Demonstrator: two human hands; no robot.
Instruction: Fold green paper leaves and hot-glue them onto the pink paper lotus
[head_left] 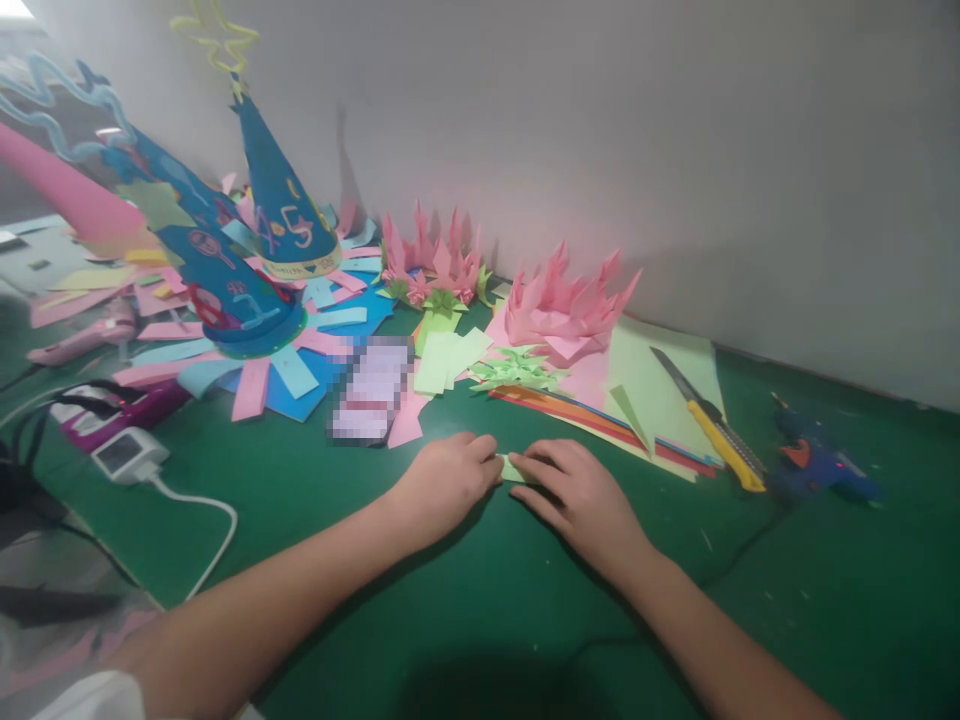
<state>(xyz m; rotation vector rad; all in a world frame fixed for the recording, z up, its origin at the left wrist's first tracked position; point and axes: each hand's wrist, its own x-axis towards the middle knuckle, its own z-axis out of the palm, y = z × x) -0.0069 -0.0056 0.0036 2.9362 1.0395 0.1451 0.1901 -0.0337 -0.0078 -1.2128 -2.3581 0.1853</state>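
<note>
Both of my hands rest on the green table (465, 620) with a small light-green paper piece (512, 470) between them. My left hand (446, 480) is curled, its fingertips pinching the paper's left end. My right hand (577, 495) lies over the paper's right part, fingers pressed down on it. Most of the paper is hidden under my fingers.
Behind my hands lie a stack of coloured paper sheets (660, 400), a yellow utility knife (716, 425), a blue glue gun (817, 460), pink paper flowers (562, 300), green paper strips (446, 360), blue party hats (289, 205) and a white charger (127, 455) with its cable.
</note>
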